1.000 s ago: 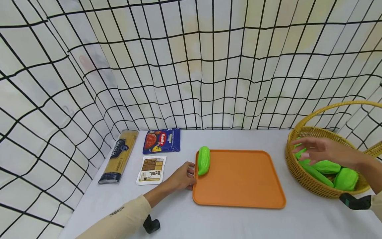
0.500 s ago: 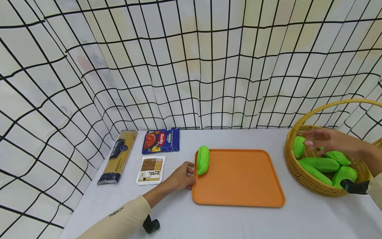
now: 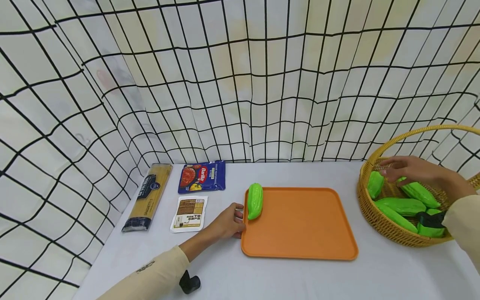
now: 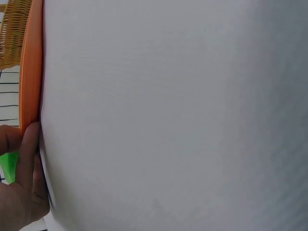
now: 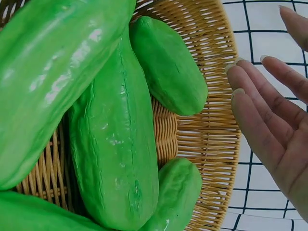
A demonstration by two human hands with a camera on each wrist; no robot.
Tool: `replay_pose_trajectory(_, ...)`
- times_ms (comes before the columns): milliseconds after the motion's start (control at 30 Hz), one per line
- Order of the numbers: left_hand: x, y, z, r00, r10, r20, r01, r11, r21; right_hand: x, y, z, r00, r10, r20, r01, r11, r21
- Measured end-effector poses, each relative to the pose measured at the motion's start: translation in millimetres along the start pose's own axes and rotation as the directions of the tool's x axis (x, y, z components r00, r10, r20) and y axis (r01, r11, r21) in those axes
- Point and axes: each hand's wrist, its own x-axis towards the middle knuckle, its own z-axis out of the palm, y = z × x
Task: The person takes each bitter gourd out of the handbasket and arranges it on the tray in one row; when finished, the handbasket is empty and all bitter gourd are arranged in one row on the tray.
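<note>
My left hand (image 3: pixel 226 223) grips the left edge of an orange tray (image 3: pixel 300 225); in the left wrist view fingers (image 4: pixel 29 154) lie on both sides of the tray's rim (image 4: pixel 31 82). On the tray's left side lies a bright green, ridged, elongated vegetable (image 3: pixel 255 202). My right hand (image 3: pixel 416 168) hovers over a wicker basket (image 3: pixel 380 229) at the right and holds nothing. In the right wrist view its fingers (image 5: pixel 260 115) are extended and apart from the vegetables. Several similar glossy green vegetables (image 5: pixel 115 144) lie in the basket.
To the left on the white table (image 3: pixel 292 279) lie a spaghetti pack (image 3: pixel 150 196), a blue Barilla pouch (image 3: pixel 202 177) and a small white-edged packet (image 3: pixel 189 213). The basket's tall handle (image 3: pixel 423 133) arches over it. Grid-patterned cloth (image 3: pixel 277 83) stands behind.
My right hand has moved farther back over the basket, showing more of the green vegetables. My left hand stays on the tray's edge.
</note>
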Motion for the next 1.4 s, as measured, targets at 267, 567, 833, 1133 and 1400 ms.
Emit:
replay_pose_trajectory(267, 0.9, -2.4, -0.5, 1.000, -0.016, -0.002, 0.016, 1.000, 0.014, 13.9, 6, 1, 0.998, 0.069, -0.002, -0.069, 0.998, 0.014)
replay_pose_trajectory(567, 0.4, -1.7, -2.0, 1.000, -0.002, 0.005, 0.002, 1.000, 0.010, 26.5, 17, 4, 0.991, 0.126, -0.035, -0.126, 0.992, -0.012)
replay_pose_trajectory(833, -0.8, -0.1, -1.8, 1.000, -0.009, 0.000, 0.009, 1.000, 0.013, 28.2, 18, 12, 0.988, 0.154, -0.025, -0.155, 0.986, -0.058)
replay_pose_trajectory(1133, -0.5, -0.3, -0.8, 1.000, -0.020, -0.002, 0.020, 1.000, 0.013, 31.9, 19, 19, 0.990, 0.139, 0.021, -0.136, 0.986, -0.092)
replay_pose_trajectory(1400, -0.3, -0.1, -0.6, 1.000, -0.021, 0.003, 0.021, 1.000, 0.005, 38.0, 22, 22, 0.992, 0.130, 0.005, -0.127, 0.975, -0.181)
